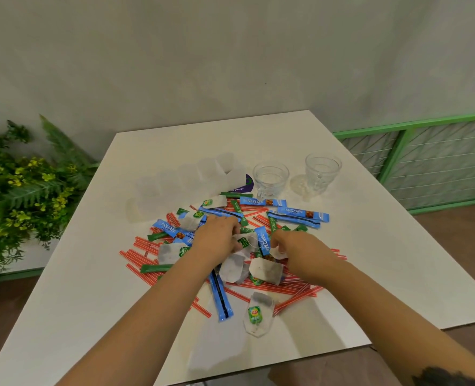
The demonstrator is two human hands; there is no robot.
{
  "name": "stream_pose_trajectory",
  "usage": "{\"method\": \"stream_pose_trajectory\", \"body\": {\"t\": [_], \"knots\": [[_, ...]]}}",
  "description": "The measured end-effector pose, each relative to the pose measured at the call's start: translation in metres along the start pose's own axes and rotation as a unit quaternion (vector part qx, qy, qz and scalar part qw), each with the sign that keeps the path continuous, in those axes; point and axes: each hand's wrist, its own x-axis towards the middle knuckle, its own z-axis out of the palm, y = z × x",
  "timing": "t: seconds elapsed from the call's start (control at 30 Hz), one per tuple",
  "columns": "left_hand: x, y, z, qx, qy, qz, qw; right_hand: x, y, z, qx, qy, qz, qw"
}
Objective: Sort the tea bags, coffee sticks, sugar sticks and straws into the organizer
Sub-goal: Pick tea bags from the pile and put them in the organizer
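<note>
White table (pixel 356 274): two glasses (pixel 270 179); both hands' fingers pinching tea bags (pixel 267 270).

Grey wall (pixel 230 51), perhaps plastic greenery (pixel 21 185)

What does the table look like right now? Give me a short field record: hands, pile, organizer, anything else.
left hand: in the pile, fingers curled on a tea bag
right hand: pinching a white tea bag tag
pile: tea bags, blue coffee sticks, green sugar sticks, red straws, mixed at table centre
organizer: translucent, behind the pile; contents cannot be told
glasses: two, right of the organizer
table: white
</note>
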Motion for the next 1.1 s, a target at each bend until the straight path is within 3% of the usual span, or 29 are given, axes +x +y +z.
{"method": "stream_pose_trajectory", "body": {"t": [0.27, 0.43, 0.6, 0.73, 1.1], "knots": [[-0.002, -0.003, -0.015, -0.045, -0.007, 0.043, 0.998, 0.008, 0.01, -0.011, 0.152, 0.051, 0.036, 0.986], [0.005, -0.011, -0.029, -0.133, -0.036, 0.079, 0.987, 0.01, 0.014, -0.027, 0.306, 0.039, 0.06, 0.949], [0.022, -0.016, -0.055, -0.196, -0.052, 0.102, 0.974, 0.021, 0.008, -0.045, 0.374, 0.039, 0.074, 0.924], [0.034, -0.021, -0.081, -0.239, -0.046, 0.084, 0.966, 0.029, -0.005, -0.067, 0.373, 0.047, 0.055, 0.925], [0.098, -0.03, -0.154, -0.123, 0.047, 0.093, 0.987, 0.089, -0.034, -0.127, 0.316, 0.075, 0.033, 0.945]]}}
